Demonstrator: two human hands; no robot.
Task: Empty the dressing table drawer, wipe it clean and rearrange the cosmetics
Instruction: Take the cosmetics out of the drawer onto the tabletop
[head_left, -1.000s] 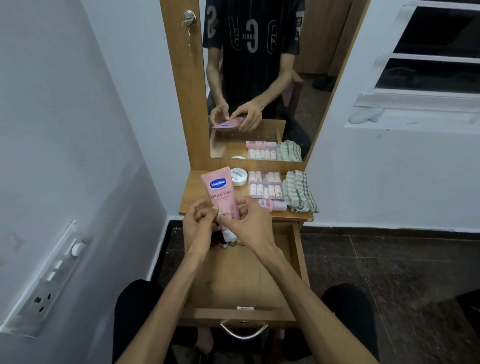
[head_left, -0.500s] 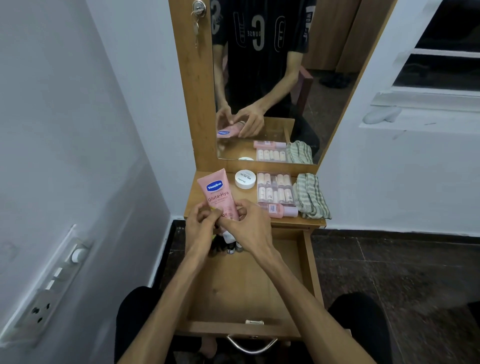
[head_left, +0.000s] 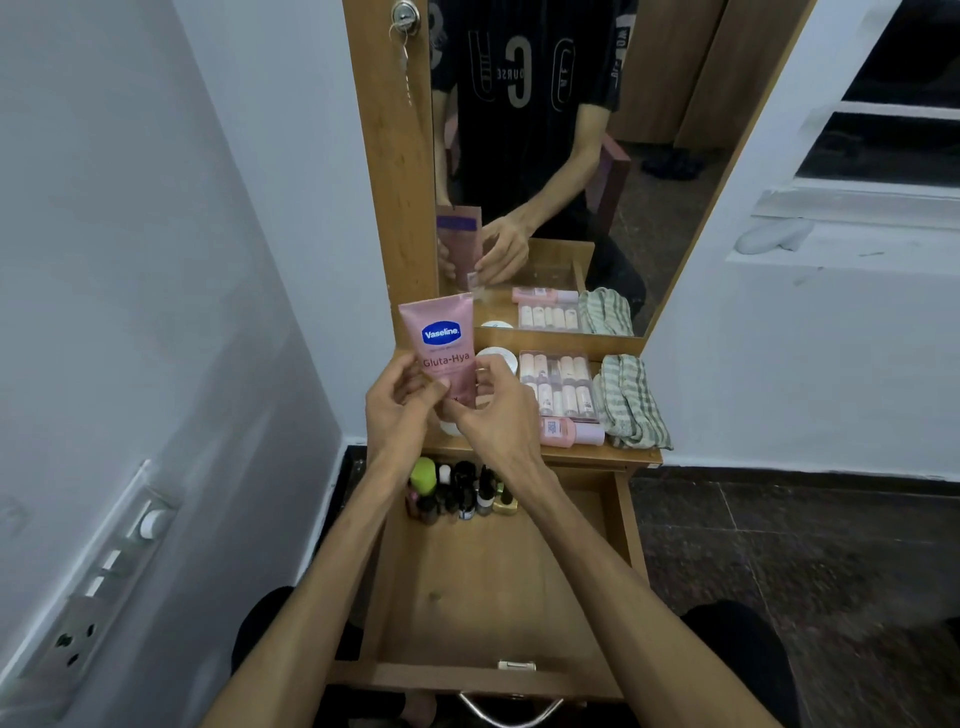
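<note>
You are holding the pink Vaseline Gluta-Hya tube (head_left: 445, 349) upright above the dressing table top (head_left: 631, 456), both hands wrapped round its lower half. Your left hand (head_left: 399, 404) is gripping the tube from the left with curled fingers; your right hand (head_left: 496, 410) is pinching it from the right, and together they are hiding the tube's bottom end, so the cap is not showing. Behind your right hand a white jar (head_left: 500, 357) is peeking out, mostly covered. On the top, a clear case of small pale bottles (head_left: 558, 382) is lying beside a folded striped cloth (head_left: 628, 402), and a small pink bottle (head_left: 569, 432) is lying on its side just in front of the case. The drawer (head_left: 498, 597) is standing pulled open below; a cluster of little dark bottles (head_left: 460, 493) with one green cap is crowding its back left corner, labels too small to read. The mirror (head_left: 571, 156) is reflecting your torso and hands. The drawer handle (head_left: 511, 712) is partly cut off by the frame's bottom edge.
</note>
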